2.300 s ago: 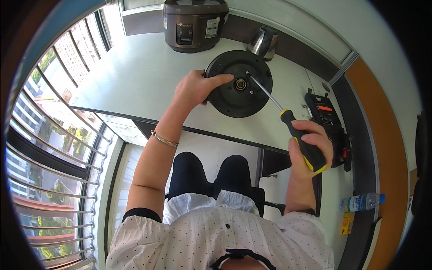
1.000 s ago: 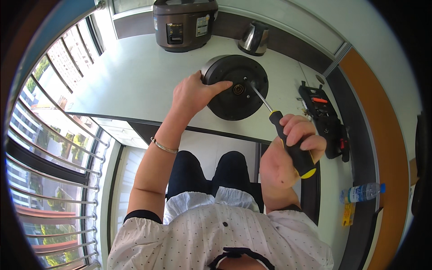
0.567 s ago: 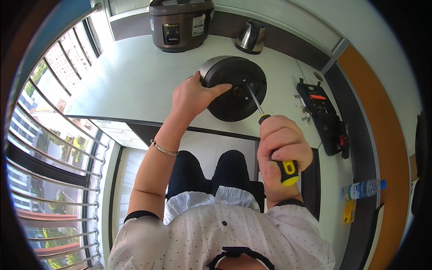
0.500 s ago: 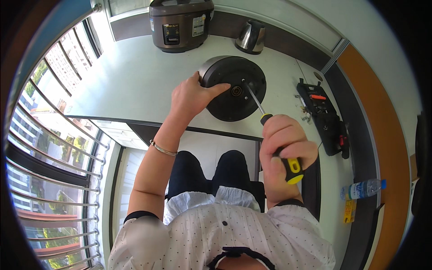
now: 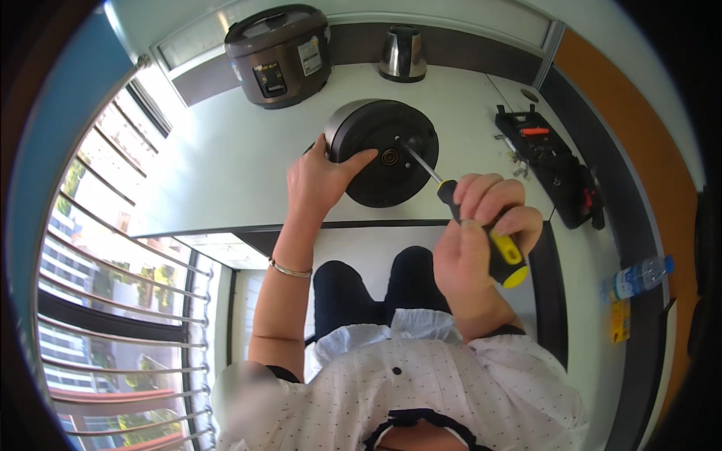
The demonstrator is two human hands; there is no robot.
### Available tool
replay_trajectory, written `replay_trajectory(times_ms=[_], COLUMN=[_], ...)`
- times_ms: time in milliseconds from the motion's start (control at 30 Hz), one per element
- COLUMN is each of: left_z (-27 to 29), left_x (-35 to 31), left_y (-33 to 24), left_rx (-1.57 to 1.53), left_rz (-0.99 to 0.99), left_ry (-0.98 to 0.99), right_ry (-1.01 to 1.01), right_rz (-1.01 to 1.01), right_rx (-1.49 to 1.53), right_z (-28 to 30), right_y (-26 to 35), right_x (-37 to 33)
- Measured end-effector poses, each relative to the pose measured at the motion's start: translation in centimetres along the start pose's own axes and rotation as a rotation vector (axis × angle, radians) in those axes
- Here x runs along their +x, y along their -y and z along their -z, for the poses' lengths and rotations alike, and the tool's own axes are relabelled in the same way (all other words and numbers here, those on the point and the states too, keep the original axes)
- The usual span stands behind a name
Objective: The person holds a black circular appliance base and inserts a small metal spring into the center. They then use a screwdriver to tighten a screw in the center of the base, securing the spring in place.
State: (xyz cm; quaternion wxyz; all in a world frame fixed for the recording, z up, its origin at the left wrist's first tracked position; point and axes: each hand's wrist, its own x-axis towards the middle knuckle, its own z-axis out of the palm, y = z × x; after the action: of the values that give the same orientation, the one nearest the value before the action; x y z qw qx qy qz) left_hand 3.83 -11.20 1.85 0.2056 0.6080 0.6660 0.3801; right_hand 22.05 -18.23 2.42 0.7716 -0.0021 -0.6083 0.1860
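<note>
A round metal-sided vessel with a black underside (image 5: 372, 184), which looks like an electric kettle, lies tipped on the white table with its bottom toward me. A ringed socket sits in the middle of that underside, with small screws around it. My left hand (image 5: 320, 180) grips the rim, its thumb on the underside and its fingers round the side. In my right hand (image 5: 474, 240), fingers wrapped round the black and yellow handle, is a screwdriver (image 5: 426, 167). Its shaft slants up to the underside, close to the socket; whether the tip is seated in a screw I cannot tell.
A brown rice cooker (image 5: 280, 64) and a steel kettle (image 5: 402, 56) stand along the back. To the right lie an open black tool case (image 5: 547, 158) and loose small metal parts (image 5: 519, 165). Further right are a water bottle (image 5: 639, 278) and a yellow box (image 5: 620, 321).
The whole view has shifted a little. My right hand has turned on the screwdriver handle and its fingers have changed position. The left hand keeps its grip on the kettle.
</note>
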Motion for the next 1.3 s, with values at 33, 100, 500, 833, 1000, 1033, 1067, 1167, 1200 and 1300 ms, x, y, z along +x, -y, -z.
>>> replay_trajectory(times_ms=[33, 100, 500, 833, 1000, 1033, 1067, 1167, 1200, 1300], left_z=[-0.1, -0.1, -0.3, -0.7, -0.5, -0.5, -0.5, -0.5, -0.5, -0.5], left_x=[0.1, 0.2, 0.3, 0.8, 0.6, 0.6, 0.5, 0.3, 0.3, 0.3], left_y=[0.2, 0.3, 0.9, 2.2, 1.5, 1.5, 1.5, 1.4, 1.4, 1.6], left_rx=[-0.006, 0.004, -0.067, -0.126, -0.139, -0.140, -0.146, -0.165, -0.171, -0.147], left_rz=[-0.011, 0.025, 0.003, -0.070, -0.049, -0.057, -0.054, -0.052, -0.054, -0.036], left_ry=[-0.007, 0.015, 0.000, -0.052, -0.010, -0.011, -0.012, -0.018, -0.023, -0.016], right_ry=[0.087, 0.141, 0.236, 0.262, 0.525, 0.589, 0.595, 0.557, 0.554, 0.567], right_rz=[0.042, 0.095, -0.021, -0.160, -0.085, -0.083, -0.147, -0.346, -0.400, -0.471], right_rx=[-0.038, 0.031, -0.731, -0.722, -0.654, -0.652, -0.620, -0.562, -0.551, -0.604], right_z=[0.3, 0.4, 1.4, 2.4, 4.1, 4.3, 4.3, 4.7, 4.8, 4.9], right_y=[-0.3, -0.8, 3.0, 5.2, 4.7, 4.8, 5.0, 5.8, 6.1, 6.8], right_x=[0.2, 0.4, 1.4, 0.5, 1.5, 1.6, 1.5, 2.2, 2.4, 2.5])
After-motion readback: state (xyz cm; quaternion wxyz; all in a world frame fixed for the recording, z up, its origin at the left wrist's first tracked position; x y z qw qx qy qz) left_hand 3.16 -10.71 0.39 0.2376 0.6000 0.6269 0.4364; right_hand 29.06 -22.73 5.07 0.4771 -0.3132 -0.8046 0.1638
